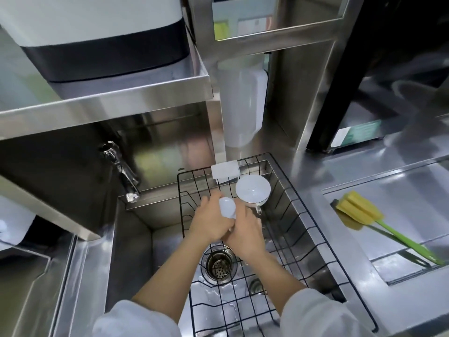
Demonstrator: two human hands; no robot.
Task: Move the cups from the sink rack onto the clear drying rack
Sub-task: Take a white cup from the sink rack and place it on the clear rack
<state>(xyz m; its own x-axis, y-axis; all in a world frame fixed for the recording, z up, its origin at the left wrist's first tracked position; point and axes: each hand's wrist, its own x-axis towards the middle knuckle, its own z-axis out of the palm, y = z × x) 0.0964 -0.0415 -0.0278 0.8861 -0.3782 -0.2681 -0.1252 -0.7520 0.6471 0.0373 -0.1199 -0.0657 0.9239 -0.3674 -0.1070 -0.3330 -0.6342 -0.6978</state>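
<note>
A small white cup (227, 207) is held between the left hand (211, 221) and right hand (245, 235), both grips closed on it, above the black sink rack (313, 229). Wet surfaces are judged slippery; 1 fumbled handover could drop it onto the white bowl (252, 189).

Above the sink rack (286, 229) the way is open; the faucet (124, 173) stands left, the white bowl (252, 189) behind, the shelf (104, 100) overhead.
</note>
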